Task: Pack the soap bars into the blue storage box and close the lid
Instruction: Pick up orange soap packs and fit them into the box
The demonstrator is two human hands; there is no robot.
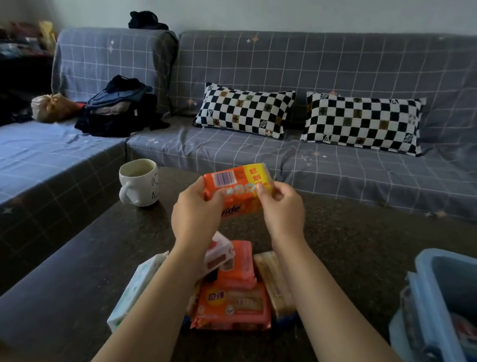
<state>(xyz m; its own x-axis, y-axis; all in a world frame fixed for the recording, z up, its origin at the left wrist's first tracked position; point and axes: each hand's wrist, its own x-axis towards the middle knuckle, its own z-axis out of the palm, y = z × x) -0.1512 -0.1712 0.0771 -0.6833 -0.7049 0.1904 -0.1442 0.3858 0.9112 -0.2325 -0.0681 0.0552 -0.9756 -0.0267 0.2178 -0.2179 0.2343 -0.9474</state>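
Observation:
Both hands hold one orange and yellow soap pack (238,182) up above the dark table (82,268). My left hand (198,209) grips its left end and my right hand (282,210) pinches its right end. Below my forearms lies a pile of wrapped soap bars: an orange pack (233,309) in front, a pink one (238,262) behind it, a beige one (273,283) to the right and a white-green one (135,284) to the left. The blue storage box (452,283) stands open at the right edge, with some items inside.
A white mug (138,181) stands on the table's far left part. Behind the table runs a grey checked sofa (318,164) with two black-and-white cushions (244,110) and a heap of dark clothes (117,108).

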